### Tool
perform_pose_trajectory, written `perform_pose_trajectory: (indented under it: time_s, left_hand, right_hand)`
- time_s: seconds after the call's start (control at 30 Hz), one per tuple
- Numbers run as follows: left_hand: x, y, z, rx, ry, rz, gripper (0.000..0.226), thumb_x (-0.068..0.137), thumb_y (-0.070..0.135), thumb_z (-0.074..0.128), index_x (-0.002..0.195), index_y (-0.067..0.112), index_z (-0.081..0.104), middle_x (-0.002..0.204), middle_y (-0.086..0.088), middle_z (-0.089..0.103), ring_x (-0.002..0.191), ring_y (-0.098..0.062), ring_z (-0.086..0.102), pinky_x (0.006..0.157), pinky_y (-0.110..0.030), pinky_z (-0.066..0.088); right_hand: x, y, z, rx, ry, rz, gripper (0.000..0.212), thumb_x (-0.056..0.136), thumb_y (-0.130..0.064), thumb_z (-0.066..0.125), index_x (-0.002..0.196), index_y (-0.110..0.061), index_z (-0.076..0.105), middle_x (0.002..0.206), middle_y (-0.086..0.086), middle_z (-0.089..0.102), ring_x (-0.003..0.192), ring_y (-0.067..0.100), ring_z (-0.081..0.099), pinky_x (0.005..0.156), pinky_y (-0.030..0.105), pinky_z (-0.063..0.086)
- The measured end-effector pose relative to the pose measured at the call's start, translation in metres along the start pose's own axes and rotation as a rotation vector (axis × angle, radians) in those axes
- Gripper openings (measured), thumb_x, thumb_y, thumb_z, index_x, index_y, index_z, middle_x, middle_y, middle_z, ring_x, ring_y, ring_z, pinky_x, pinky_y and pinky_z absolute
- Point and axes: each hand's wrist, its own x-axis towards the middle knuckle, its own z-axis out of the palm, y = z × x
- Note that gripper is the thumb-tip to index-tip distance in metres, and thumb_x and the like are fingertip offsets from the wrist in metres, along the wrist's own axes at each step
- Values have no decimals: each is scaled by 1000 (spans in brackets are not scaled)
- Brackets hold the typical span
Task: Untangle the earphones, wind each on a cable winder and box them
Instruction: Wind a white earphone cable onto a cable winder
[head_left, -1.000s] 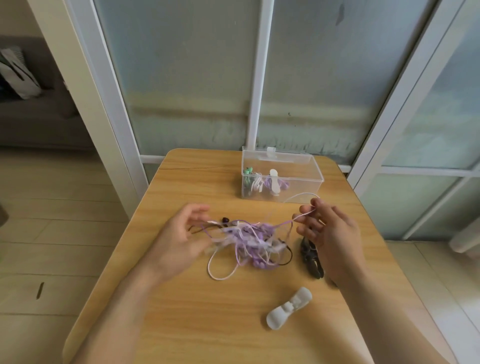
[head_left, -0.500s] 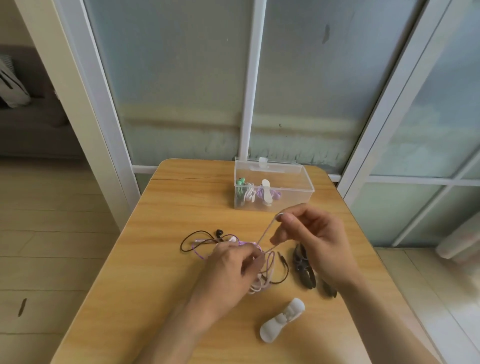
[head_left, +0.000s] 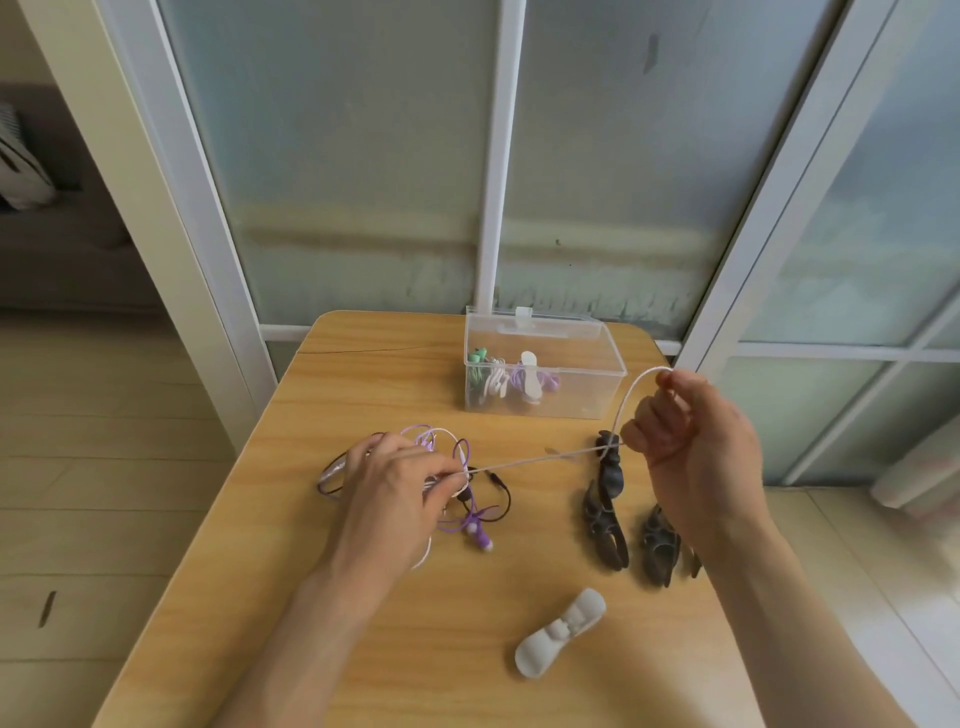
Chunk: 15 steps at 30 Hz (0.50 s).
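The left hand (head_left: 400, 483) pins the tangle (head_left: 447, 467) to the tabletop (head_left: 467, 649); the right hand (head_left: 691, 441) pinches 1 pale cable (head_left: 540, 459). Draw it out slowly, easing snags.

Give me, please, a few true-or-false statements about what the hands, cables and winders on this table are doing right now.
1. The right hand pinches a pale cable stretched toward the tangle. True.
2. The left hand lies flat and idle on the table. False: it holds the tangle.
3. The clear box already holds wound earphones. True.
4. The white winder is inside the box. False: it lies on the table near the front edge.
5. Dark winders lie on the table by the right hand. True.
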Motion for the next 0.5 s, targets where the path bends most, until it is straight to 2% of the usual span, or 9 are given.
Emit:
perform_pose_trajectory:
  time_s: [0.1,0.17,0.2,0.23,0.3,0.37,0.4,0.47,0.5]
  left_hand:
    - [-5,0,1,-66,-54,35,14,82,39,65,73,32,72,67,31,55,80,-2,42,80,-31,33]
    - [-11,0,1,-98,-92,60,21,87,43,58,74,32,70,68,33,51,82,-3,44,82,-33,38]
    - [-14,0,1,-102,-110,68,25,89,44,54,74,31,69,68,31,52,82,-6,47,83,-34,39]
    - [-17,0,0,-106,-125,72,27,90,44,52,74,31,69,68,29,53,83,-7,49,85,-33,38]
    - [-20,3,-2,-114,-134,78,28,90,44,52,75,31,71,67,29,50,83,-8,50,86,-31,38]
    - [-20,6,-3,-120,-137,86,28,90,45,53,77,31,73,67,26,50,82,-6,48,87,-29,38]
    - [-19,8,-3,-127,-134,93,28,90,46,54,77,31,73,68,25,52,82,-6,48,87,-29,37]
    - [-18,12,-4,-148,-114,118,27,90,45,54,78,31,74,71,24,52,81,-5,47,86,-28,38]
    - [-18,13,-3,-160,-103,131,25,90,43,56,79,30,74,74,24,53,81,-5,48,85,-29,38]
  right_hand:
    - [4,5,-13,-284,-9,85,26,99,-12,52,74,-11,61,54,-3,28,48,15,27,50,28,28]
    - [3,9,-18,-694,-54,104,24,100,-28,59,85,-12,67,55,-6,42,47,12,39,51,30,35]
    - [1,12,-19,-921,-50,46,20,97,-34,63,94,-15,70,65,-10,55,55,9,51,56,31,44]
    - [-1,16,-19,-1092,-18,-62,18,94,-34,67,105,-20,70,85,-11,64,73,6,60,69,29,51]
    - [-13,25,-12,-1212,11,-359,32,91,-24,71,122,-24,64,121,-6,57,110,7,57,94,18,44]
    - [-27,33,-1,-1185,-168,-559,35,92,-22,70,126,-21,63,129,-5,54,121,6,51,101,10,35]
    - [-33,37,5,-1194,-304,-565,35,92,-27,69,127,-21,63,127,-7,57,120,4,53,101,11,36]
    - [-43,46,14,-1227,-532,-435,35,92,-38,69,122,-22,65,112,-13,66,106,0,61,94,11,43]
    - [-46,50,17,-1226,-595,-333,29,93,-41,69,116,-23,68,98,-16,70,92,0,66,85,13,47]
